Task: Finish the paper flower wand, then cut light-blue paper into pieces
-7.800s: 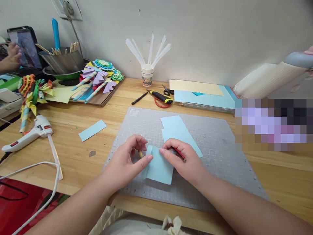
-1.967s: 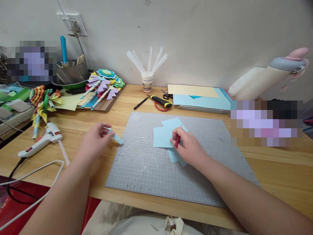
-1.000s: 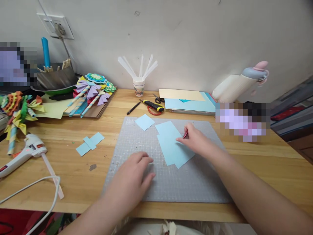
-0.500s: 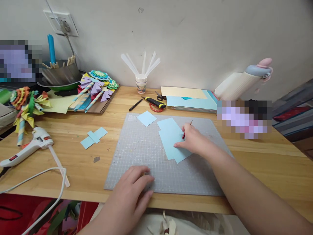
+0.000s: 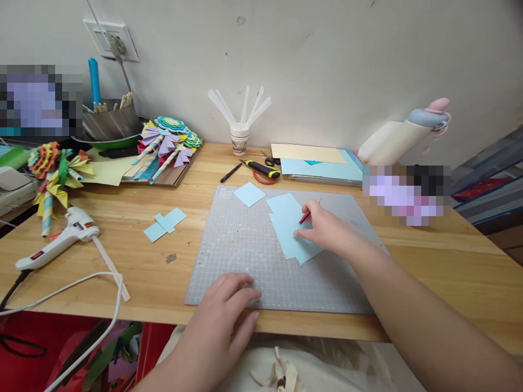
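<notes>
My right hand (image 5: 324,227) hovers at the right part of two overlapping light blue paper sheets (image 5: 281,231), with a slim red pen-like tool (image 5: 304,217) held in its fingers. The tool's exact kind is unclear, as most of it is hidden by the hand. Under the sheets lies a grey gridded cutting mat (image 5: 229,245). My left hand (image 5: 229,310) rests at the mat's near edge, fingers loosely apart and nothing in them. A light blue paper square (image 5: 249,194) lies at the mat's far edge. Left of the mat sit crossed light blue strips (image 5: 165,224).
A white glue gun (image 5: 61,239) with its cord lies on the left. Behind it are paper flowers (image 5: 169,125) and a metal pot (image 5: 110,124). Along the back stand a paper cup (image 5: 239,142) with clear sticks, a yellow-black cutter (image 5: 263,169), a black pen (image 5: 231,172), scissors (image 5: 269,158) and stacked paper (image 5: 310,153).
The whole view has shifted slightly. In my right hand the red tool has tilted flatter, while the hand stays over the sheets. My left hand keeps its place by the mat's edge.
</notes>
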`<state>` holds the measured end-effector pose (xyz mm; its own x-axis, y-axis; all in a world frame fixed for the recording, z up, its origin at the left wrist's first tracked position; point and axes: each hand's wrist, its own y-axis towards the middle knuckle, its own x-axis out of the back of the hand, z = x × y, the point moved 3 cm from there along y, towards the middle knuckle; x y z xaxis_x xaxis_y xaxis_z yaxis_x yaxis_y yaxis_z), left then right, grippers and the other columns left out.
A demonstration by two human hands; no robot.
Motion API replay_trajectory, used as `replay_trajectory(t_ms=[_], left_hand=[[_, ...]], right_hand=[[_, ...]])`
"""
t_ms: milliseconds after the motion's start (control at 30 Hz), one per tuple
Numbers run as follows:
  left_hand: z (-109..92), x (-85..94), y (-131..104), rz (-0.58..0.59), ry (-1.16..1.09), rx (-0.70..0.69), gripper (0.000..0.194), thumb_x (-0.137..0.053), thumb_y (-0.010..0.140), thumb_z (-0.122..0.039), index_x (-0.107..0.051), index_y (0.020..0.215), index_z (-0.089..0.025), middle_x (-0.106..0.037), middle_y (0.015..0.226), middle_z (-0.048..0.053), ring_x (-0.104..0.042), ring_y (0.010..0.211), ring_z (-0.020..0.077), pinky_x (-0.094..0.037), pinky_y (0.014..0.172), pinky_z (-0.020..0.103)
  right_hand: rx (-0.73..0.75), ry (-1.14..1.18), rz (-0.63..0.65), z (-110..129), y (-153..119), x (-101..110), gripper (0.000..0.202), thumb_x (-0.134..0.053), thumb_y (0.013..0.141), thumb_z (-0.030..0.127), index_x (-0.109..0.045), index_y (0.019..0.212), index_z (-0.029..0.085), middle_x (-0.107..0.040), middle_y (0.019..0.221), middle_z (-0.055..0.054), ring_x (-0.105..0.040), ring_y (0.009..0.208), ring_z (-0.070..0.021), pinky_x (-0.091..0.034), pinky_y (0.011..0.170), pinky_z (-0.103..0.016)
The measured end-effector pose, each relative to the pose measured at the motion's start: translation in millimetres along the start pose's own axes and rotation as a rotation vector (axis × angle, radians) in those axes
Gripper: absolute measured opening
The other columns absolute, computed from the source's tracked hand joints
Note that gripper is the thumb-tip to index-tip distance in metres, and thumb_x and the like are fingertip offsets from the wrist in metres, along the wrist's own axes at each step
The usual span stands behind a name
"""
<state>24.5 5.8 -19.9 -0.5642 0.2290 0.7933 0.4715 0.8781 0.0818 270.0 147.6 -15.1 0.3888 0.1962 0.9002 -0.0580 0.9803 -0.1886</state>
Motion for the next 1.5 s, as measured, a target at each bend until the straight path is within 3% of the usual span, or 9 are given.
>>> replay_trajectory(t_ms=[200,433,567,700,933,1067,1267,1400,1500], left_hand=[[1.8,17.8,63.8,-0.037,-0.074,0.1,0.034,-0.043,0.091,-0.025,-0.052,0.124,-0.023,-0.056,0.127,0.007,-0.052,0.119,0.0203,-0.043,0.101,0.038],[3.8,0.9,169.4,0.012,0.106,0.218,0.039,-0.064,0.077,-0.036,-0.061,0.109,-0.013,-0.058,0.117,0.014,-0.05,0.115,0.0291,-0.041,0.096,0.039],[-1.6,-9.8,193.9,0.036,0.22,0.302,0.059,-0.078,0.062,-0.048,-0.062,0.102,-0.008,-0.051,0.123,0.021,-0.042,0.121,0.0387,-0.037,0.098,0.048],[-3.7,-12.4,201.7,0.114,0.227,0.307,0.041,-0.065,0.081,-0.042,-0.06,0.11,-0.014,-0.054,0.125,0.012,-0.049,0.117,0.0288,-0.041,0.098,0.051],[-10.5,-20.3,197.1,0.13,-0.051,0.27,0.034,-0.057,0.089,-0.036,-0.055,0.116,-0.015,-0.061,0.11,0.007,-0.062,0.093,0.0185,-0.053,0.08,0.04],[-14.7,-12.1,185.9,0.032,-0.251,0.241,0.019,-0.061,0.082,-0.023,-0.061,0.1,-0.017,-0.067,0.096,0.003,-0.062,0.084,0.0152,-0.05,0.072,0.029],[-4.1,14.0,113.6,-0.078,-0.466,0.316,0.02,-0.05,0.085,-0.028,-0.058,0.102,-0.02,-0.069,0.077,0.0,-0.062,0.07,0.0151,-0.045,0.062,0.026],[15.7,17.4,51.6,-0.2,-0.696,0.486,0.033,-0.053,0.086,-0.041,-0.052,0.113,-0.022,-0.068,0.075,0.0,-0.06,0.066,0.0153,-0.044,0.06,0.027],[33.0,18.5,11.3,-0.441,-0.531,0.482,0.035,-0.051,0.089,-0.038,-0.047,0.121,-0.024,-0.068,0.096,0.004,-0.062,0.087,0.0187,-0.048,0.074,0.033]], right_hand=[[0.144,0.126,-0.129,6.4,-54.8,-7.1,0.003,-0.045,0.091,0.028,-0.045,0.09,0.025,-0.068,0.095,-0.003,-0.064,0.082,-0.0213,-0.042,0.066,-0.03],[0.148,0.087,-0.142,-3.3,-93.3,-24.1,0.015,-0.041,0.093,0.033,-0.047,0.082,0.025,-0.07,0.098,-0.008,-0.065,0.092,-0.0272,-0.047,0.071,-0.037],[0.166,0.104,-0.135,-10.4,-96.2,-33.2,0.016,-0.041,0.094,0.032,-0.054,0.087,0.025,-0.067,0.114,-0.01,-0.061,0.108,-0.0282,-0.048,0.084,-0.042],[0.193,0.087,-0.168,-14.0,-97.9,-37.3,0.023,-0.042,0.094,0.031,-0.058,0.107,0.024,-0.066,0.115,-0.011,-0.059,0.112,-0.0284,-0.048,0.087,-0.043],[0.239,0.075,-0.208,-13.4,-98.0,-40.9,0.028,-0.042,0.093,0.029,-0.055,0.116,0.021,-0.067,0.108,-0.012,-0.056,0.115,-0.0309,-0.045,0.091,-0.047],[0.208,0.207,-0.223,-12.8,-101.6,-35.9,0.01,-0.044,0.091,0.032,-0.051,0.09,0.025,-0.068,0.106,-0.009,-0.058,0.112,-0.0294,-0.046,0.089,-0.046],[0.008,0.574,-0.375,-16.9,-95.5,-23.2,0.022,-0.053,0.085,0.039,-0.035,0.087,0.027,-0.054,0.135,-0.011,-0.064,0.091,-0.0231,-0.05,0.065,-0.036],[0.072,0.749,-0.119,9.9,-73.3,-28.4,0.024,-0.056,0.081,0.038,-0.035,0.081,0.026,-0.064,0.093,-0.002,-0.06,0.069,-0.0166,-0.048,0.06,-0.031],[0.084,0.8,0.148,41.2,-57.7,-34.9,0.025,-0.057,0.078,0.033,-0.033,0.076,0.025,-0.048,0.062,0.008,-0.049,0.049,-0.0116,-0.043,0.05,-0.027]])
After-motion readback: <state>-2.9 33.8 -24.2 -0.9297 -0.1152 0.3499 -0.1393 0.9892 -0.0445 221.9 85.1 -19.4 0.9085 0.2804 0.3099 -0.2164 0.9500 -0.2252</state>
